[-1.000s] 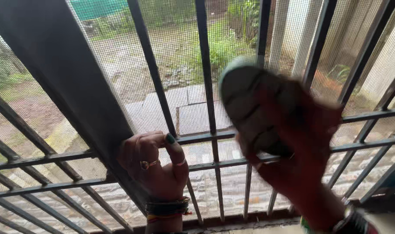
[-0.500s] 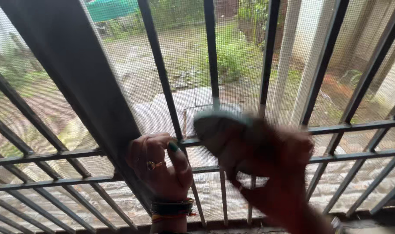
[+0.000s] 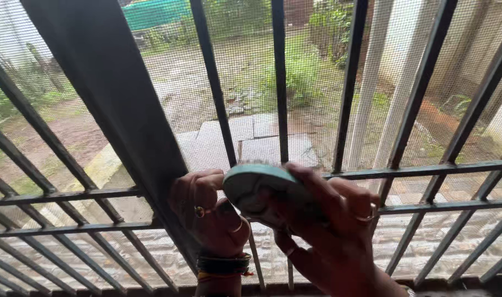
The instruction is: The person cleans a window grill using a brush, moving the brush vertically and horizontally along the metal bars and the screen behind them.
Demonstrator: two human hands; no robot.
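Head view: the left hand (image 3: 207,212) is closed in a full grip around a vertical bar of the window grille (image 3: 350,93), fingers curled tight, ring and bangles visible; the right hand (image 3: 328,231) holds a teal-edged scrubbing pad (image 3: 256,187), fingers wrapped over its back, pressing it against the upper horizontal rail just beside the left hand; insect mesh (image 3: 251,71) lies behind the bars; progress cannot be judged with confidence, no clean or soiled sections being distinguishable; the rails to the right appear untouched.
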